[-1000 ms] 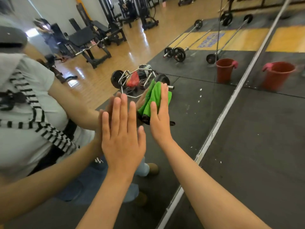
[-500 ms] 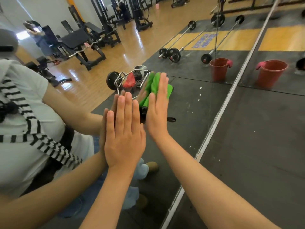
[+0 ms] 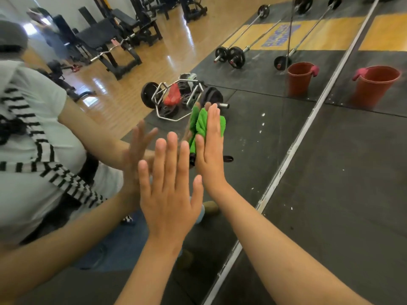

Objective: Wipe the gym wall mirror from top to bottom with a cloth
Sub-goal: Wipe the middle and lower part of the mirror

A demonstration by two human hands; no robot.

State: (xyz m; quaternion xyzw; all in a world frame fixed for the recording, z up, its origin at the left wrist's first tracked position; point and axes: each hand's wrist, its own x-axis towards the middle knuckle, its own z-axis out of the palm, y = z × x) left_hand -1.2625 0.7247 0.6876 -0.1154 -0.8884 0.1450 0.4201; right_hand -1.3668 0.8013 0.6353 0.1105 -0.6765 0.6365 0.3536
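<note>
While green cloth sits pinned btwn flat R hand & mirror, L hand hovers just beside, fingers straight, holding nothing.

Pretty bright, even light all round, no hard shadows. The wood floor caught white glare streaks, and a patch at the far left was blown out. The left hand was sharp up close, but its reflection was smeared with motion blur. The bucket at the right edge looked soft too. The wide lens stretched the forearms along the bottom.
</note>
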